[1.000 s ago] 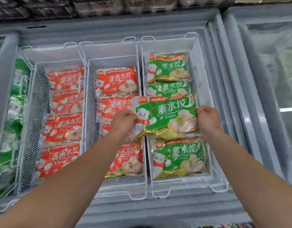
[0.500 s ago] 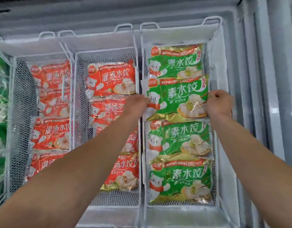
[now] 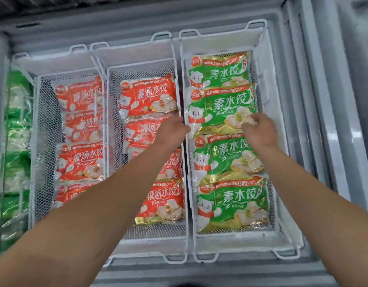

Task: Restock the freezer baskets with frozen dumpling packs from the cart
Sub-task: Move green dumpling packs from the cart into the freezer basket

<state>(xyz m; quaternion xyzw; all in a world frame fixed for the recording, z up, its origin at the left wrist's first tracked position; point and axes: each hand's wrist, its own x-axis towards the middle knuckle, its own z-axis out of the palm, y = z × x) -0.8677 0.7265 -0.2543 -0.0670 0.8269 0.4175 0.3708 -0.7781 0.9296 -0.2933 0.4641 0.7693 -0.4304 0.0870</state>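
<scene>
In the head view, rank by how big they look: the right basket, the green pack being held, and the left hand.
1. Right basket.
2. Held green pack.
3. Left hand.

The hand is partly hidden from view, though clearly smallest.

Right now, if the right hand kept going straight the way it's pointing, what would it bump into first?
The right hand points away, along the right basket. It already touches the second green pack; beyond that comes the farthest green pack, probably, since depth is unclear.

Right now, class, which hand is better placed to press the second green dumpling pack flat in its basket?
Right hand: it rests on the green dumpling pack inside the right basket; the left hand only holds its edge.
</scene>
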